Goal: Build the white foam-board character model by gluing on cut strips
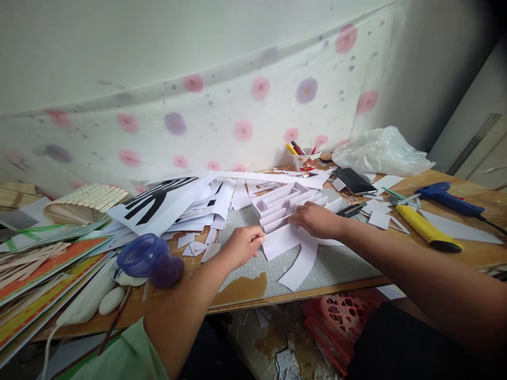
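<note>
A white paper construction point(273, 210) with upright strips standing on flat cut pieces lies on the grey cutting mat point(336, 264). My left hand point(243, 246) is closed, its thumb and finger pinched at the construction's near left edge. On the right side, my right hand point(317, 219) is closed, with its fingertips gripping one of the upright strips; the exact grip is partly hidden by the hand. A curved flat leg of white paper point(300, 266) extends from the construction towards the table's front edge.
At right lie a yellow utility knife point(428, 228), a blue glue gun point(451, 198) and a black flat object point(354, 180). A purple jar point(152, 261) stands at left beside printed sheets point(166, 203). Behind are a cup of pens point(304, 160) and a plastic bag point(384, 150).
</note>
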`<state>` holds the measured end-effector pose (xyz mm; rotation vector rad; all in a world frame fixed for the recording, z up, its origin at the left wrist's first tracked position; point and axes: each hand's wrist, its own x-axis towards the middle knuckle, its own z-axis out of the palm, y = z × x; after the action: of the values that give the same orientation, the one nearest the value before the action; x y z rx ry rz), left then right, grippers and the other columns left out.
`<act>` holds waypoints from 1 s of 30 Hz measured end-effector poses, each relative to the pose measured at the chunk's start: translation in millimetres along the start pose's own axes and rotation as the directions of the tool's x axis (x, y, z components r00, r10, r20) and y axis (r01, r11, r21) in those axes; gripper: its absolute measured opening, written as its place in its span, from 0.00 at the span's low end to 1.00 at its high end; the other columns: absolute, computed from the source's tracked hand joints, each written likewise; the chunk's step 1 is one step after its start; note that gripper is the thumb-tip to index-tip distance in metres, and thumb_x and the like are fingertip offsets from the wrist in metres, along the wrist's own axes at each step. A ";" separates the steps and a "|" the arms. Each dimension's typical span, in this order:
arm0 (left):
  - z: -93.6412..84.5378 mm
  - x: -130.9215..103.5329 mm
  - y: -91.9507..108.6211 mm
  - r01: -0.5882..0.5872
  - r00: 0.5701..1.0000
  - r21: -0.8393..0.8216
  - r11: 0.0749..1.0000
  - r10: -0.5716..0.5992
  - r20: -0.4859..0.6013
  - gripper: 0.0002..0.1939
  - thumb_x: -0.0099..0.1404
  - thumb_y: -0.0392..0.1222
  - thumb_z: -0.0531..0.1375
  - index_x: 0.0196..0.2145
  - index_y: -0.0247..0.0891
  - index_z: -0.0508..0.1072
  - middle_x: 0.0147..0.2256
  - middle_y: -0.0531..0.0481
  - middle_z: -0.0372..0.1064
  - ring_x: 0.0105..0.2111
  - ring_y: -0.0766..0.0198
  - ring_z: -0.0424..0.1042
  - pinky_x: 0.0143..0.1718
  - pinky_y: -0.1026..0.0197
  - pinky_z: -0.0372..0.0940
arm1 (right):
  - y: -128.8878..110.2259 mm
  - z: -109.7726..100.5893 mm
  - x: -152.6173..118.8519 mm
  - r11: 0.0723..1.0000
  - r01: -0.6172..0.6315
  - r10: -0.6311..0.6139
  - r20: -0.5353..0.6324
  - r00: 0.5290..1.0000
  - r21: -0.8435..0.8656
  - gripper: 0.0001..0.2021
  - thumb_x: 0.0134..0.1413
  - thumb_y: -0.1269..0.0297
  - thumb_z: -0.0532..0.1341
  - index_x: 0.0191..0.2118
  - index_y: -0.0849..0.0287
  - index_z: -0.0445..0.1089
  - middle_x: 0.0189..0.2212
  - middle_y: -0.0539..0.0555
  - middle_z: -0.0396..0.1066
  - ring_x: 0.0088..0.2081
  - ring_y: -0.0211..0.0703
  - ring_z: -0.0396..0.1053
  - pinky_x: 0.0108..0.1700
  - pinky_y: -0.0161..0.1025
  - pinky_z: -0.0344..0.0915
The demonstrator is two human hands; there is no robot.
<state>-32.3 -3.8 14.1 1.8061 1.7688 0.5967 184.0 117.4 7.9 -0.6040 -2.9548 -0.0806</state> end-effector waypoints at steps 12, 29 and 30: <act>0.5 -0.8 -1.2 0.017 1.000 -0.025 1.000 -0.017 -0.019 0.11 0.60 0.43 0.54 0.34 0.36 0.72 0.28 0.50 0.70 0.23 0.66 0.70 0.23 0.65 0.59 | -4.7 -3.8 -6.0 0.997 -0.059 0.054 -0.081 0.995 -0.054 0.12 0.56 0.66 0.57 0.44 0.56 0.73 0.33 0.57 0.74 0.37 0.45 0.69 0.40 0.39 0.54; 7.9 11.7 -18.4 -0.069 0.994 0.107 0.992 0.059 0.091 0.11 0.55 0.38 0.56 0.35 0.38 0.75 0.27 0.52 0.71 0.27 0.63 0.68 0.27 0.66 0.58 | -14.8 -3.8 2.9 0.996 0.056 -0.068 -0.172 0.983 -0.075 0.12 0.60 0.66 0.53 0.33 0.59 0.74 0.28 0.56 0.74 0.36 0.44 0.64 0.38 0.38 0.54; 7.8 11.7 -18.9 -0.077 0.994 0.119 0.990 0.067 0.087 0.11 0.55 0.38 0.56 0.35 0.38 0.75 0.28 0.52 0.72 0.29 0.63 0.68 0.28 0.65 0.59 | -14.7 -3.6 3.1 0.996 0.057 -0.069 -0.173 0.983 -0.073 0.12 0.60 0.66 0.53 0.33 0.59 0.74 0.28 0.56 0.74 0.35 0.44 0.64 0.38 0.38 0.54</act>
<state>-41.1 7.3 -4.9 1.9557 1.7236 0.4430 175.8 104.8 11.4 -0.4843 -2.8097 -0.2291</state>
